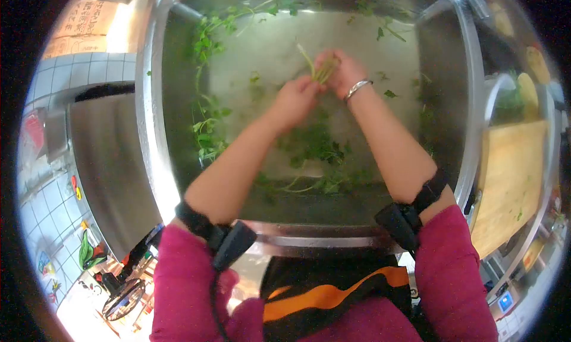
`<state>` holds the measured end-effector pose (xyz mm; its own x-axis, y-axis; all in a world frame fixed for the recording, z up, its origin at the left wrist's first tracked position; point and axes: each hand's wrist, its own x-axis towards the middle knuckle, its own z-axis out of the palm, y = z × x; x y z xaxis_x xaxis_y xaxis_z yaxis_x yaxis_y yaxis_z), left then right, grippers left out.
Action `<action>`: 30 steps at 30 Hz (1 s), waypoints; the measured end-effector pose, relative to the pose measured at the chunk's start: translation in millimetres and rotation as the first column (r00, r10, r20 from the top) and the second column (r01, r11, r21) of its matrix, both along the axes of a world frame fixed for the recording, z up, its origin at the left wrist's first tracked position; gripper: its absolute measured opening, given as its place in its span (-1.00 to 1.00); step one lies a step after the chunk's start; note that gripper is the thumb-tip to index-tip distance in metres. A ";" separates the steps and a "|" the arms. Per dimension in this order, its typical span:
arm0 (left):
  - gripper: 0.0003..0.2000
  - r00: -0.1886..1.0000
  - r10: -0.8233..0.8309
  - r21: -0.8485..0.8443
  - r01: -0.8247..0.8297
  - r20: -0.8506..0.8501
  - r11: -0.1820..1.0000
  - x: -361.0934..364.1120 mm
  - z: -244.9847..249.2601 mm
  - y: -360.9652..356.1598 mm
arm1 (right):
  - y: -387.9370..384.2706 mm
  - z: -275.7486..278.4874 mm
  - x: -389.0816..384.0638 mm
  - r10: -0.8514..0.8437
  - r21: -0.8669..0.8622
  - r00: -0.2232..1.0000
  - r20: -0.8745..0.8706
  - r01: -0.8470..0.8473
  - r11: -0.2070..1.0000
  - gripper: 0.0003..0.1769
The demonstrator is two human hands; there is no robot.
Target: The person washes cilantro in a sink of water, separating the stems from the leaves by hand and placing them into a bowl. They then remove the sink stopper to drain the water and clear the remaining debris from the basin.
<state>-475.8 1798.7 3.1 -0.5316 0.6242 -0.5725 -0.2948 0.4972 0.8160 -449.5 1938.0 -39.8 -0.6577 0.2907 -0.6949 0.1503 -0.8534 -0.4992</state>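
Note:
Both hands meet over a large metal sink (156, 104) of cloudy water, around a small bunch of pale green herb stems (325, 72). From the left, my left hand (299, 99) pinches the lower part of the bunch, fingers closed. My right hand (346, 73), with a silver bangle (358, 90) at its wrist, is wrapped round the stems' other side. One longer stem (306, 56) sticks up past the fingers. Leafy green herbs (327, 154) lie in the water just below my hands, and more sprigs (209, 131) float along the left wall.
Loose leaves (389, 33) also drift near the sink's far right corner. To the right are a wooden cutting board (510, 181) and a round pan or bowl (505, 101) with greens. A metal panel (110, 169) stands at the left, and a fan (124, 299) at the lower left.

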 end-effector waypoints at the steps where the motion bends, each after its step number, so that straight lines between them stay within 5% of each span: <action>1: -0.82 0.997 -0.077 -0.040 0.076 -0.019 0.996 -1.4 3.8 -4.1 | 19.8 -23.4 -2.7 0.051 0.061 0.997 -0.051 -0.048 0.997 -0.80; 2: -0.82 0.988 -0.153 -0.083 0.149 -0.039 0.985 -5.1 9.6 -9.8 | 32.2 -36.3 -4.8 0.106 0.122 0.989 -0.103 -0.093 0.988 -0.77; 4: -0.82 0.992 -0.116 -0.090 0.111 -0.057 0.990 -22.2 50.2 -34.5 | 43.1 12.1 -1.0 -0.041 0.133 0.999 0.007 0.040 0.990 -0.78; 5: -0.82 0.732 -0.109 0.138 0.268 -0.673 0.953 -44.0 45.7 -55.9 | 49.6 20.7 1.4 -0.043 0.130 0.999 0.007 0.042 0.991 -0.78; 6: -0.81 0.847 0.018 0.057 0.015 -0.532 0.998 -57.0 77.2 -67.1 | 56.2 26.5 6.4 0.014 0.278 0.999 0.042 -0.025 0.960 -0.78; 8: -0.82 0.681 0.130 0.009 -0.178 -0.721 0.984 -77.6 118.9 -83.1 | 59.0 32.0 14.9 0.068 0.423 0.993 0.096 -0.103 0.900 -0.79; 10: -0.83 0.520 0.091 -0.064 -0.272 -0.849 0.960 -82.8 144.5 -88.5 | 55.2 38.2 17.1 0.298 0.555 0.923 0.242 -0.384 0.738 -0.77; 11: -0.84 0.475 0.086 -0.068 -0.297 -0.876 0.952 -79.4 150.9 -87.0 | 51.8 40.7 17.2 0.306 0.554 0.921 0.239 -0.389 0.736 -0.77; 13: -0.85 0.308 -0.013 -0.086 -0.225 -0.951 0.971 -69.2 130.6 -81.3 | 45.1 45.1 17.9 0.538 0.668 0.757 0.371 -0.620 0.412 -0.74; 14: -0.84 0.392 -0.133 -0.217 -0.176 -0.910 0.960 -65.3 112.3 -80.8 | 38.3 44.8 17.9 0.622 0.723 0.633 0.460 -0.674 0.151 -0.72; 15: -0.82 0.451 -0.084 -0.141 -0.093 -0.888 0.986 -66.1 74.6 -85.8 | 28.0 42.7 18.0 0.660 0.733 0.497 0.564 -0.669 -0.123 -0.68; 16: -0.82 0.806 -0.038 -0.253 -0.140 -0.590 0.957 -62.0 43.1 -83.1 | 11.6 33.6 23.7 0.655 0.778 0.472 0.590 -0.551 -0.303 -0.66; 17: -0.82 0.979 0.120 -0.229 -0.157 -0.166 0.961 -51.7 24.8 -81.4 | -6.2 23.8 29.2 0.642 0.784 0.453 0.619 -0.405 -0.470 -0.64; 18: -0.82 0.922 0.242 -0.214 -0.182 0.303 0.960 -41.8 10.4 -79.5 | -22.5 20.6 30.2 0.617 0.698 0.352 0.704 -0.504 -0.509 -0.64; 19: -0.82 0.920 0.243 -0.211 -0.184 0.307 0.960 -33.6 -3.1 -78.2 | -33.6 20.3 29.5 0.587 0.596 0.239 0.773 -0.591 -0.544 -0.64; 23: -0.81 0.903 0.303 -0.126 -0.277 0.304 0.952 -7.7 -15.8 -59.4 | -41.2 23.5 26.1 0.749 0.584 0.147 0.646 -0.727 -0.361 -0.69; 24: -0.80 0.912 0.317 -0.112 -0.297 0.261 0.948 -4.2 -13.1 -54.9 | -42.0 21.4 29.0 0.864 0.509 0.354 0.358 -0.850 0.137 -0.72; 25: -0.80 0.912 0.319 -0.112 -0.299 0.258 0.948 -3.9 -15.4 -54.3 | -41.4 19.9 30.7 0.786 0.243 0.609 0.100 -0.782 0.575 -0.75; 27: -0.78 0.799 0.305 0.034 -0.375 0.519 0.926 -3.3 -16.1 -50.5 | -40.0 19.7 33.6 0.745 0.146 0.667 -0.003 -0.737 0.660 -0.77; 28: -0.78 0.799 0.303 0.037 -0.376 0.519 0.926 -2.0 -13.3 -48.5 | -38.9 20.8 34.7 0.685 0.038 0.722 -0.098 -0.686 0.727 -0.79; 30: -0.75 0.823 0.334 0.041 -0.395 0.459 0.918 0.4 -6.3 -46.0 | -35.3 24.0 36.1 0.729 0.139 0.684 -0.002 -0.722 0.678 -0.78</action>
